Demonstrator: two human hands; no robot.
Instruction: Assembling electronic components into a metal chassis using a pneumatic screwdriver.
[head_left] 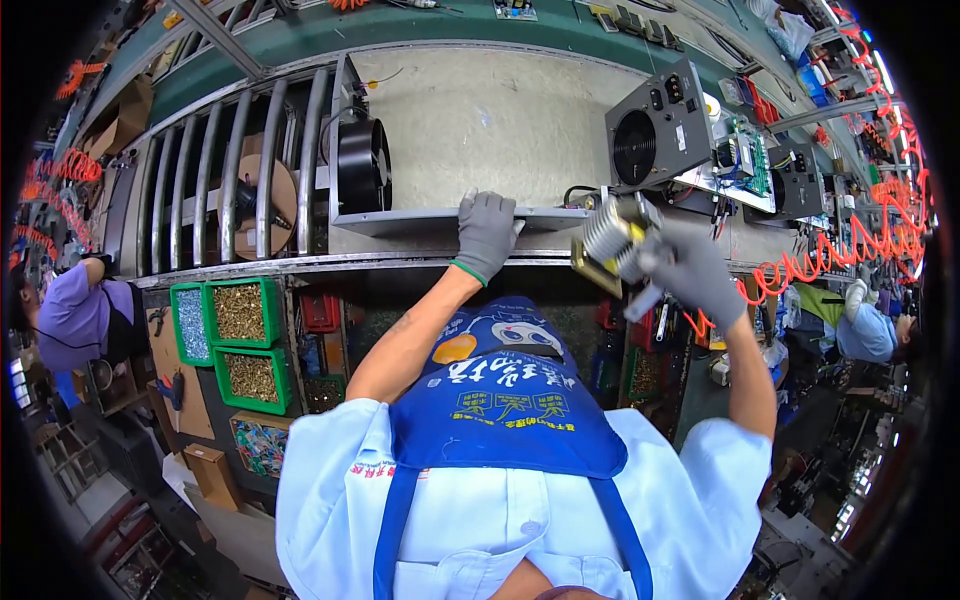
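Observation:
My left hand, in a grey glove, is closed over the near edge of a grey metal chassis. A round black fan is mounted at the left end of this chassis. To the right, my gloved right hand grips a ridged silver metal part with yellow on it, held above the bench's near edge. Motion blurs this part and the hand, so its exact kind is unclear. A short silver piece juts below the right hand; I cannot tell whether it belongs to the same part.
On the right stand a grey panel with a fan and a green circuit board. Metal rollers lie left. Green bins hold small fasteners. Coiled orange hoses hang right. Co-workers are at both sides.

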